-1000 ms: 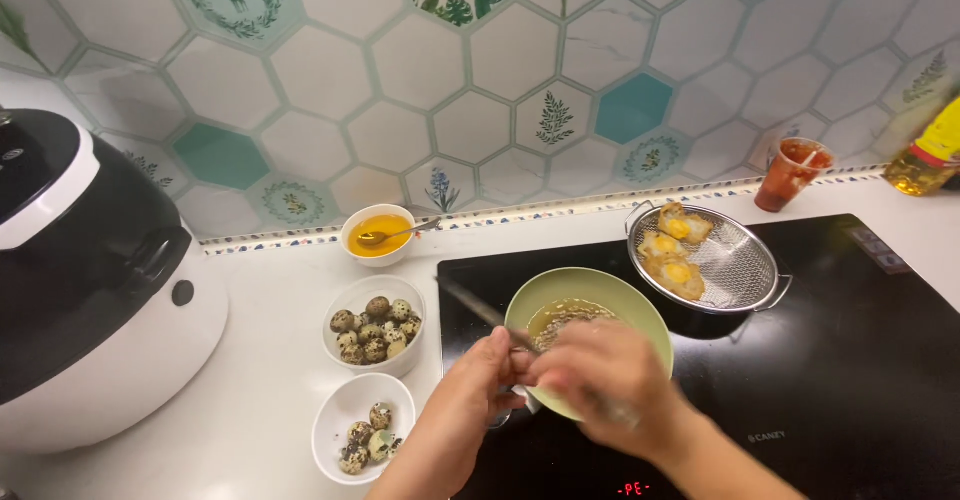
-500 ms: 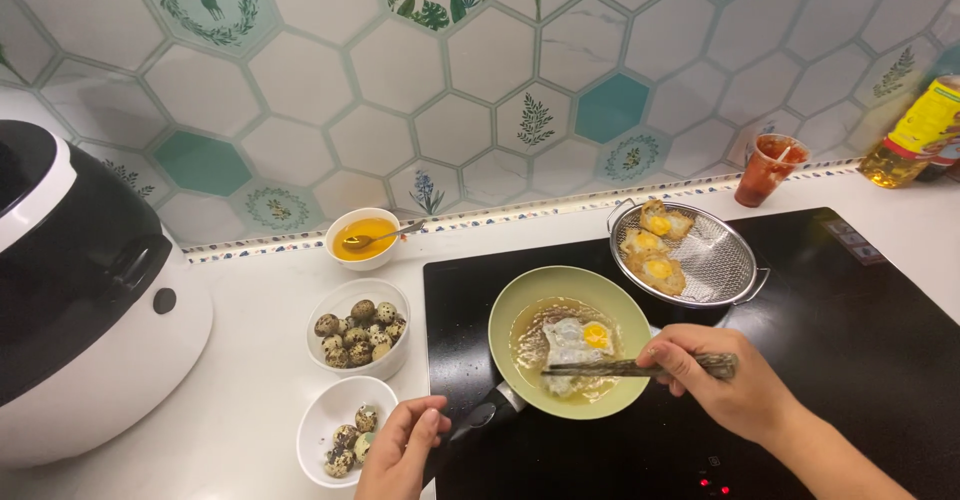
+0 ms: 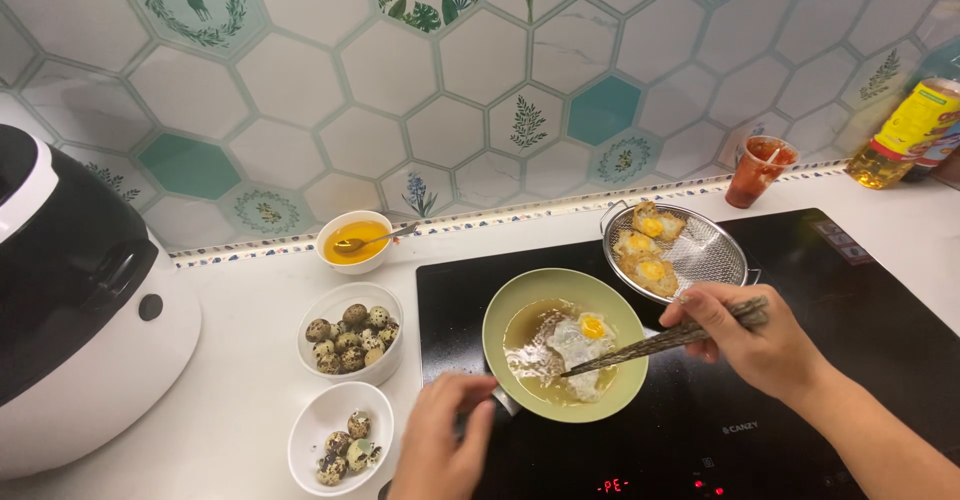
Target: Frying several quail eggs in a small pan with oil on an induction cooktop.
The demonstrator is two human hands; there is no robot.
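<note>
A small green pan (image 3: pixel 630 380) sits on the black induction hob (image 3: pixel 800 260), with oil and a small fried egg (image 3: pixel 582 340) in it. My right hand (image 3: pixel 760 345) holds dark chopsticks (image 3: pixel 660 342), whose tips reach the egg. My left hand (image 3: pixel 445 445) grips the pan's handle at the pan's lower left edge.
A metal strainer (image 3: pixel 705 250) with fried eggs rests behind the pan. Left of the hob stand a white bowl of speckled quail eggs (image 3: pixel 352 332), a bowl of shells (image 3: pixel 340 438) and a bowl of yellow sauce with a spoon (image 3: pixel 355 240). A cooker (image 3: pixel 80 310) stands far left; a red cup (image 3: pixel 755 172) and an oil bottle (image 3: pixel 912 135) far right.
A second ago both hands were together over the pan. An egg now lies in the oil, my right hand has picked up chopsticks, and my left hand has dropped to the handle.
</note>
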